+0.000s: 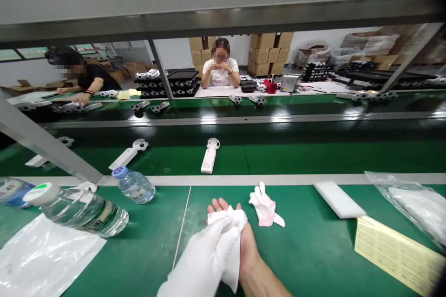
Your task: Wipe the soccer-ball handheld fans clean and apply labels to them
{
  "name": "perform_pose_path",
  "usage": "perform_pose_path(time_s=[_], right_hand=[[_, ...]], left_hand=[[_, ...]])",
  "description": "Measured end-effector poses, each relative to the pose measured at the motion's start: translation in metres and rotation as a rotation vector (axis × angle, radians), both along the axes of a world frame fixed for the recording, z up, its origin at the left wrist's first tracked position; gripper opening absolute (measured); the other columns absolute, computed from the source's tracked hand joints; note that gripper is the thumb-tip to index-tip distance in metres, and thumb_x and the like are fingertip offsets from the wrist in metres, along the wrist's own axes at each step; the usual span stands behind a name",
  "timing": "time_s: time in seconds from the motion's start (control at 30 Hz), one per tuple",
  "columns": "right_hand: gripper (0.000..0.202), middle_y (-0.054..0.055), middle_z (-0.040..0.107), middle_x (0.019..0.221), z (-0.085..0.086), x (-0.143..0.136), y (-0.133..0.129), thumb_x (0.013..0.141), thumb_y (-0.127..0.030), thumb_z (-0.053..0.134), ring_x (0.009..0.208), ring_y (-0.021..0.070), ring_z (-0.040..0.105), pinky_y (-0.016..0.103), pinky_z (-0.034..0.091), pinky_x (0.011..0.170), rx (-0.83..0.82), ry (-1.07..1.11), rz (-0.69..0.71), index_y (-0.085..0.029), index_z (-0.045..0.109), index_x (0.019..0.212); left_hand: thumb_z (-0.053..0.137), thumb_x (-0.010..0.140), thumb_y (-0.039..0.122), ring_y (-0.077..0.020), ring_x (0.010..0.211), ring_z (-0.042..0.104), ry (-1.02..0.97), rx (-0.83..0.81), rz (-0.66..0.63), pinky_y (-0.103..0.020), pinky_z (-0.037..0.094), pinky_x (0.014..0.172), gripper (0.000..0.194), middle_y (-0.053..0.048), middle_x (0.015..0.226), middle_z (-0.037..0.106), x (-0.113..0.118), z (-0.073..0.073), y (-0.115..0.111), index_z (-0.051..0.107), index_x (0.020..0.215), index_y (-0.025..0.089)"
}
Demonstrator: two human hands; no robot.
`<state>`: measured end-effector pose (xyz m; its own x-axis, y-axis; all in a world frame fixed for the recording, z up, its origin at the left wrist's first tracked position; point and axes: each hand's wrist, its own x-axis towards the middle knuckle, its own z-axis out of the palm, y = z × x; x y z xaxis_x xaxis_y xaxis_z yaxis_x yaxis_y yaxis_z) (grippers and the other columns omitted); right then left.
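My left hand (200,255), in a white glove, presses a white wipe (232,241) into the palm of my right hand. The lower end of the wipe hangs toward the wrist. My bare right hand (247,241) lies palm up beneath it, fingers stretched out and thumb apart; most of the palm is covered. Just to the right, a white glove (264,206) with pinkish stains rests crumpled on the green bench (296,260).
Bottles (81,209) and a white plastic bag (38,255) lie left; a white foam block (339,199), yellow label sheet (397,255) and clear bag (414,204) lie right. White devices with football-patterned heads (209,157) sit on the green conveyor (174,158). Two people sit opposite.
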<state>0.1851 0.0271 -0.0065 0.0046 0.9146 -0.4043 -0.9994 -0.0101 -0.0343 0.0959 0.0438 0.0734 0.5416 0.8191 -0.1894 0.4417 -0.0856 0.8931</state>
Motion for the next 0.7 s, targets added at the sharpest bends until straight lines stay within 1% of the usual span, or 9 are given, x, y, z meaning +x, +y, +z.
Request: perform_pose_path(time_s=[0.07, 0.17, 0.27, 0.37, 0.43, 0.47, 0.53, 0.6, 0.7], right_hand=[[0.043, 0.003, 0.056, 0.125, -0.001, 0.002, 0.0, 0.086, -0.055, 0.042, 0.12, 0.0186, 0.047, 0.036, 0.036, 0.102, 0.046, 0.007, -0.004, -0.022, 0.065, 0.101], [0.044, 0.003, 0.057, 0.124, 0.004, 0.002, 0.001, 0.087, -0.055, 0.038, 0.12, 0.0191, 0.048, 0.038, 0.036, 0.102, 0.053, 0.04, -0.014, -0.022, 0.066, 0.097], [0.045, 0.001, 0.059, 0.121, 0.01, 0.001, 0.002, 0.088, -0.055, 0.037, 0.12, 0.0192, 0.048, 0.039, 0.035, 0.102, 0.051, 0.078, -0.008, -0.023, 0.066, 0.097], [0.046, 0.0, 0.061, 0.118, 0.011, 0.0, 0.001, 0.089, -0.055, 0.035, 0.121, 0.0191, 0.046, 0.039, 0.033, 0.104, 0.091, 0.055, -0.002, -0.023, 0.066, 0.099], [0.049, 0.001, 0.061, 0.119, 0.009, -0.002, 0.001, 0.09, -0.055, 0.033, 0.122, 0.0192, 0.045, 0.039, 0.032, 0.105, 0.127, 0.04, -0.002, -0.022, 0.066, 0.101], [0.049, 0.001, 0.06, 0.121, 0.008, -0.002, 0.0, 0.09, -0.055, 0.032, 0.123, 0.0192, 0.045, 0.039, 0.032, 0.105, 0.144, 0.033, -0.004, -0.022, 0.066, 0.103], [0.05, 0.001, 0.057, 0.125, 0.006, -0.004, 0.0, 0.09, -0.056, 0.032, 0.124, 0.019, 0.043, 0.038, 0.031, 0.106, 0.165, 0.021, -0.008, -0.022, 0.064, 0.107], [0.052, 0.001, 0.055, 0.128, 0.007, -0.004, 0.0, 0.089, -0.058, 0.033, 0.125, 0.0192, 0.042, 0.039, 0.03, 0.106, 0.16, 0.015, -0.005, -0.022, 0.063, 0.11], [0.053, 0.003, 0.053, 0.13, 0.01, -0.001, 0.0, 0.088, -0.06, 0.034, 0.125, 0.0203, 0.042, 0.04, 0.032, 0.104, 0.119, 0.02, 0.023, -0.022, 0.063, 0.109]], left_hand=[[0.05, 0.079, 0.039, -0.0202, 0.078, 0.062, 0.103, 0.012, 0.016, -0.03, 0.048, 0.077, 0.029, -0.003, 0.09, 0.069, -0.013, 0.002, 0.005, 0.066, 0.1, 0.026], [0.047, 0.08, 0.036, -0.0168, 0.07, 0.061, 0.226, 0.018, 0.022, -0.026, 0.048, 0.066, 0.029, -0.003, 0.096, 0.066, -0.024, -0.001, 0.009, 0.065, 0.101, 0.025], [0.048, 0.077, 0.031, -0.0158, 0.074, 0.059, 0.275, -0.002, -0.037, -0.026, 0.046, 0.071, 0.03, -0.003, 0.1, 0.063, -0.022, -0.01, 0.007, 0.064, 0.101, 0.024], [0.049, 0.069, 0.02, -0.0191, 0.085, 0.056, 0.296, 0.07, -0.049, -0.03, 0.043, 0.08, 0.044, -0.007, 0.104, 0.058, -0.014, -0.02, 0.003, 0.06, 0.112, 0.021], [0.049, 0.066, 0.02, -0.0196, 0.08, 0.055, 0.312, 0.086, -0.055, -0.032, 0.043, 0.075, 0.049, -0.011, 0.106, 0.054, -0.007, -0.024, 0.003, 0.057, 0.115, 0.016], [0.049, 0.066, 0.021, -0.0192, 0.075, 0.055, 0.317, 0.09, -0.063, -0.032, 0.043, 0.072, 0.049, -0.012, 0.105, 0.054, -0.004, -0.024, 0.003, 0.058, 0.113, 0.013], [0.05, 0.066, 0.022, -0.0198, 0.072, 0.054, 0.344, 0.12, -0.05, -0.033, 0.043, 0.07, 0.041, -0.013, 0.098, 0.055, 0.003, -0.024, 0.004, 0.061, 0.103, 0.01], [0.05, 0.066, 0.023, -0.0217, 0.075, 0.055, 0.375, 0.155, -0.016, -0.033, 0.042, 0.072, 0.03, -0.013, 0.09, 0.057, 0.011, -0.022, 0.006, 0.064, 0.09, 0.011], [0.051, 0.068, 0.026, -0.0219, 0.078, 0.057, 0.406, 0.166, 0.021, -0.031, 0.042, 0.07, 0.016, -0.009, 0.084, 0.06, 0.016, -0.019, 0.009, 0.062, 0.075, 0.016]])
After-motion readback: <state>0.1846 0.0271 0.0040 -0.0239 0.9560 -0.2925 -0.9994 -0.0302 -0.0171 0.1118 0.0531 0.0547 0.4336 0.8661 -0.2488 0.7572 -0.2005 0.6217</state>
